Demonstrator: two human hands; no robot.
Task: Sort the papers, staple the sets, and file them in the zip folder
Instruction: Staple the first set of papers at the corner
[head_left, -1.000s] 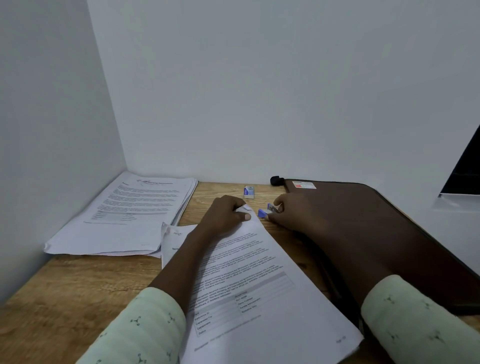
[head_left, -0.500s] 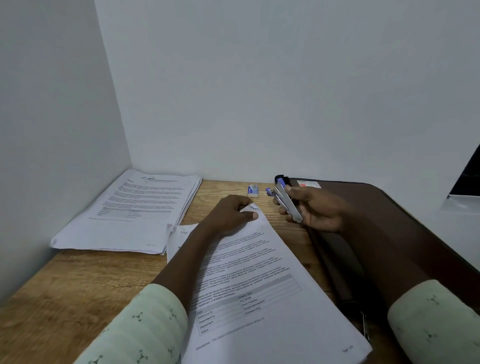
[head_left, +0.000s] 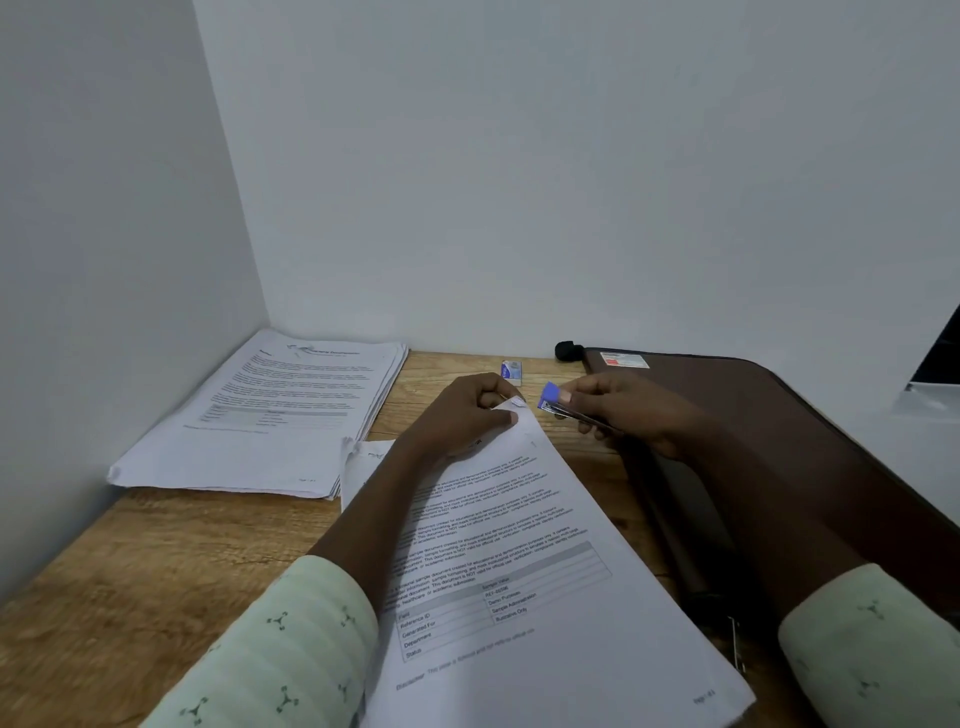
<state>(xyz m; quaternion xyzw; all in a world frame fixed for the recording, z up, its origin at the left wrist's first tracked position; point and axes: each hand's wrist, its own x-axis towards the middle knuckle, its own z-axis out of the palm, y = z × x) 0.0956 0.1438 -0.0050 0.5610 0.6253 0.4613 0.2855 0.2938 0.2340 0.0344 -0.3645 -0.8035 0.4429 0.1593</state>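
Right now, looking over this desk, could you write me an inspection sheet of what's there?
Surface: wooden desk.
Job's things: paper set in front; paper stack at the back left; brown zip folder flat at right; stapler held just off the set's top corner.
Clutter: small blue-and-white box by the wall.
Hands: left hand pinches the set's top corner; right hand holds the stapler.
Cables: nothing seen.
Surroundings: white walls on two sides.

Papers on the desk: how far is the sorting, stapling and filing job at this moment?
Done: one stack looks sorted, at the left. In hand: the left hand pinches the top corner of a set; the right hand holds the stapler beside that corner. Left: no paper shows in the folder, so filing remains.
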